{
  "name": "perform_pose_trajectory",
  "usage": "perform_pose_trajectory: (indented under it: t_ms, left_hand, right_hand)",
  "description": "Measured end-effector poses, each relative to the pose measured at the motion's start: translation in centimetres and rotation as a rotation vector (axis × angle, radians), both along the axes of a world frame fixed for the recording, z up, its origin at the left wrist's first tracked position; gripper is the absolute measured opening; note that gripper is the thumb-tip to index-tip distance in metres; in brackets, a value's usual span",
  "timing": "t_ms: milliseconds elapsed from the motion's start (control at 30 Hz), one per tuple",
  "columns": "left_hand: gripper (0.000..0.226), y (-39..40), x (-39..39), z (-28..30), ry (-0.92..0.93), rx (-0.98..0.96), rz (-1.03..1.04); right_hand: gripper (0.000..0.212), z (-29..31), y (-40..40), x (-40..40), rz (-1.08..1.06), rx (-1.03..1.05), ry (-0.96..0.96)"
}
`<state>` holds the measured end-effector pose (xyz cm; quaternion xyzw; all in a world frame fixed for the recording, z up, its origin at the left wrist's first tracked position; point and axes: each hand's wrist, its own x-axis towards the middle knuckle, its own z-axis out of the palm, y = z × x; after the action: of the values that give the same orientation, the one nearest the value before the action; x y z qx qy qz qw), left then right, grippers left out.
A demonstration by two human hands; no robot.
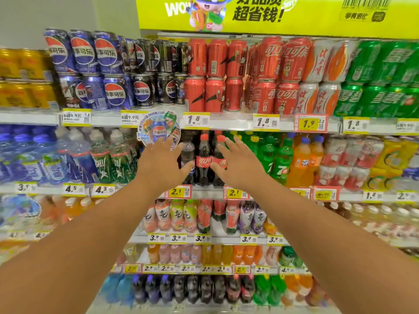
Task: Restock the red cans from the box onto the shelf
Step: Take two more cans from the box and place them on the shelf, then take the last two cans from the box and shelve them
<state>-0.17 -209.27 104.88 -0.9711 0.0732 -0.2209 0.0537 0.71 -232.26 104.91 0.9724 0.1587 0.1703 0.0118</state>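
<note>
- My left hand and right hand were both stretched out toward the shelf, fingers spread, palms empty, clamped on nothing.
- Both hung in front of the cola bottles, one row below the red cans, the left hand to the left of the bottles and the right hand to their right.
- The red cans stood on the top row, two tiers high, above the 1.8 price tag; a second block of red cans with white script stood just to the right of the first.
- That block looked full across its front face: I saw no gap in either tier, though how deep it ran behind I could not tell.
- Left of the red cans stood blue and black cans; further right stood white-and-orange cans, then green cans.
- The box was nowhere in view, so I could not say how many cans it held.
- My judgement: with the front full and my hands empty, either the restocking was close to done or I was between trips to the box; any cans left would need fetching from it.
</note>
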Motion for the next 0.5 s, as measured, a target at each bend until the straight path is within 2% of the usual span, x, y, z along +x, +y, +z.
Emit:
perform_pose_trajectory:
  t_ms: [233, 500]
  left_hand:
    - [0.078, 1.1, -3.2, -9.2, 0.116, -0.028, 0.03]
    - [0.074, -1.2, -6.1, -22.2, 0.226, -0.075, 0.015]
  right_hand:
    - [0.076, -9.3, 1.7, -3.2, -0.045, 0.048, 0.127]
    - [0.08, -23.9, -0.3, -4.9, -0.036, 0.099, 0.252]
